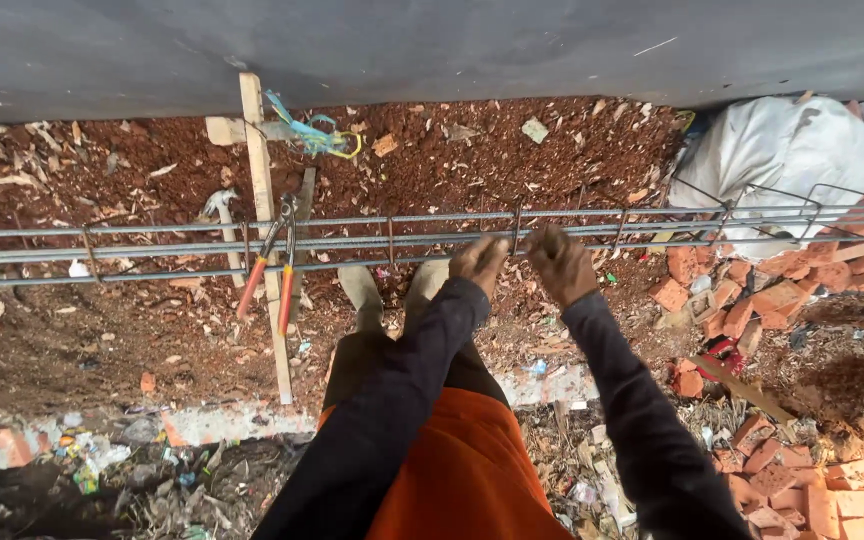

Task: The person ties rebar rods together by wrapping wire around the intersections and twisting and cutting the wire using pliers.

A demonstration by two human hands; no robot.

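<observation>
A long cage of steel rebar [152, 245] runs left to right above red earth, with thin wire stirrups around the bars. My left hand [478, 262] and my right hand [560, 262] both reach forward to the near bar, close together beside one stirrup [517, 228]. Their fingers curl around the bar or stirrup; what exactly they pinch is too small to tell. Pincers with orange-red handles [270, 268] hang on the bars to the left of my hands. My boots [362, 290] stand under the cage.
A grey wall [432, 45] rises behind the cage. An upright wooden stake [264, 200] stands at left with blue string. A white sack [787, 150] lies at right. Broken red bricks [802, 480] are piled at right and lower right. Rubbish litters the lower left.
</observation>
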